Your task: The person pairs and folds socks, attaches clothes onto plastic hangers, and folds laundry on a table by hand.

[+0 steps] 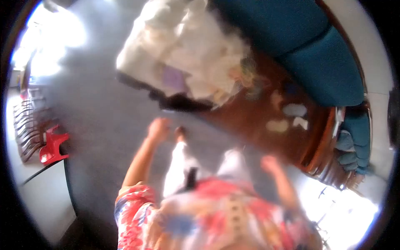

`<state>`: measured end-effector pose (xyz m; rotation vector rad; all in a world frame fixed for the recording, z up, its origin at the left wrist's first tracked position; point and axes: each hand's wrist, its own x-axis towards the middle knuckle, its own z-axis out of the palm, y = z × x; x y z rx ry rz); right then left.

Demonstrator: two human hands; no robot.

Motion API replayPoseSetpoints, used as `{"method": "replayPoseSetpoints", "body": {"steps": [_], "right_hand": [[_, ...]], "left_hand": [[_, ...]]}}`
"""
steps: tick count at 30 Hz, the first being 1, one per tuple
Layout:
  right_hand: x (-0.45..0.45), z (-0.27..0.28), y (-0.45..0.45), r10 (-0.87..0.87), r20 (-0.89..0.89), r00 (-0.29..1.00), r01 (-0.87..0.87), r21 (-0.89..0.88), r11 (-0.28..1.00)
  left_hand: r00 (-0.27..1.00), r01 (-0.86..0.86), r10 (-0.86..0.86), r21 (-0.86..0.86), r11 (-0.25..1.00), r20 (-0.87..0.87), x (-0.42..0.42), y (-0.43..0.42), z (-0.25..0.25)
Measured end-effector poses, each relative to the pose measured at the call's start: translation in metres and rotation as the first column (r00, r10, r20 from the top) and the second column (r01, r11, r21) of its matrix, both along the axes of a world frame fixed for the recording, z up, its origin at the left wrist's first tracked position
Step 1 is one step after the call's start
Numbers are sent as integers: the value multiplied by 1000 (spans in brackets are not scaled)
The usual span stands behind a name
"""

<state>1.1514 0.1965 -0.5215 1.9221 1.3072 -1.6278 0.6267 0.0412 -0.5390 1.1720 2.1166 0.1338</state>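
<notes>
My left hand (158,130) hangs over the grey floor, just below the near edge of a large heap of cream cloth (187,54). My right hand (271,163) is lower and to the right, near the edge of a brown wooden surface (266,137). Motion smears the fingers of both hands, and no held object can be made out. Neither hand touches the cloth. On the heap lies a purple patch (174,79), with a dark edge (183,102) below it.
Small pale pieces (295,110) lie on the wooden surface. Teal cushions (323,62) line the upper right. A red plastic stool or chair (54,146) stands left, beside stacked dark rails (27,129) and a white panel (48,200). Bright light enters at the lower right.
</notes>
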Motion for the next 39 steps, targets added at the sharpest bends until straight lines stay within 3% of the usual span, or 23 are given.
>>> {"method": "replayPoseSetpoints", "body": {"steps": [1,2,6,10,11,13,15,16,19,20,24,25,27,29,32,33,35,37,39], "right_hand": [[-44,3,-2,-69,-45,997,69,-5,998],[-81,-2,3,-29,-79,996,28,-13,1000],[-205,4,21,-36,-305,952,41,8,999],[-255,-8,54,-34,-364,931,63,67,996],[-270,-7,66,-44,-260,965,70,94,993],[-280,-39,92,-157,-217,963,193,156,969],[-309,-47,111,-265,-197,944,302,190,934],[-312,-62,123,-301,-166,939,328,178,928],[-323,-89,139,-271,-203,941,304,154,940],[-337,-91,140,-332,-76,940,339,134,931],[-341,-86,140,-320,4,947,317,127,940],[-340,-87,144,-319,51,946,312,107,944],[-329,-68,152,-340,101,935,309,238,921],[-289,-109,169,-453,169,875,369,372,852],[-353,-15,161,-323,184,928,221,427,877],[-355,-14,159,-357,256,898,238,397,886],[-393,2,134,-483,192,854,330,519,789],[-470,30,123,-496,410,766,315,433,845],[-471,0,111,-446,287,848,311,413,856]], "left_hand": [[998,-55,53,80,995,26,-28,-12,-2],[993,-85,91,83,993,-76,-46,-22,-6],[976,-208,206,-30,978,-65,-88,-44,-20],[1000,-3,3,-84,996,5,-95,-32,-46],[999,30,-28,-95,995,22,-90,-28,-46],[999,-25,30,-124,992,36,-87,-17,-35],[996,69,-74,90,994,57,-107,-22,-37],[998,21,-28,108,994,62,-111,-23,-37],[995,-75,71,50,996,76,-136,-21,-26],[990,-93,97,-46,995,99,-149,-18,-14],[988,-135,134,5,991,75,-191,-45,-34],[979,-135,150,-114,984,141,-209,-41,-22],[986,-118,128,-97,988,107,-237,-43,-25],[984,-117,136,-159,980,114,-279,-58,-38],[996,21,-2,-208,978,89,-366,-98,-102],[995,89,-75,-218,972,71,-402,-105,-120],[999,44,-37,-279,959,31,-465,-98,-117],[998,37,-23,-287,957,51,-525,-65,-61],[1000,17,-11,-285,958,25,-583,-50,-44]]}}
